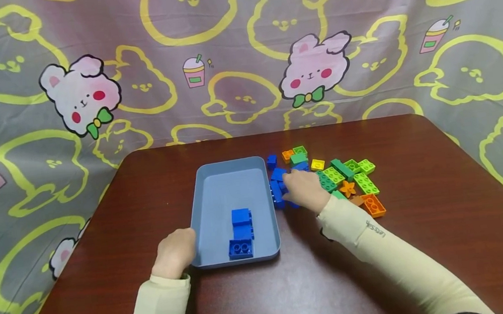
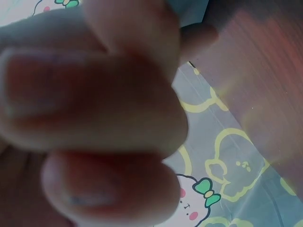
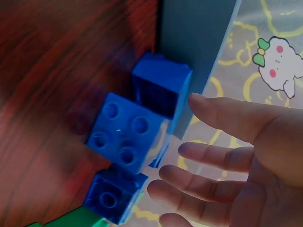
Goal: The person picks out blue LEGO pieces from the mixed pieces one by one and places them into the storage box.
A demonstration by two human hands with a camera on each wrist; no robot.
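My left hand [image 1: 176, 251] grips the left rim of a grey-blue tray [image 1: 225, 167] near its front corner. The left wrist view shows its curled fingers [image 2: 94, 104] up close; where they meet the rim is partly hidden. Three blue bricks [image 1: 241, 217] lie in a column in the tray's front right part. Over the blue bricks just right of the tray is my right hand [image 1: 306, 189]. Seen from the right wrist, its fingers [image 3: 203, 156] are spread and hold nothing, beside a studded blue brick [image 3: 124, 130] and a hollow-side-up blue brick [image 3: 111, 196].
Green bricks [image 1: 334, 174], an orange brick [image 1: 374, 206], a yellow brick [image 1: 317, 164] and an orange flower-shaped piece [image 1: 347, 188] are scattered right of the right hand. A patterned cloth [image 1: 242, 53] hangs behind the brown table [image 1: 242, 302].
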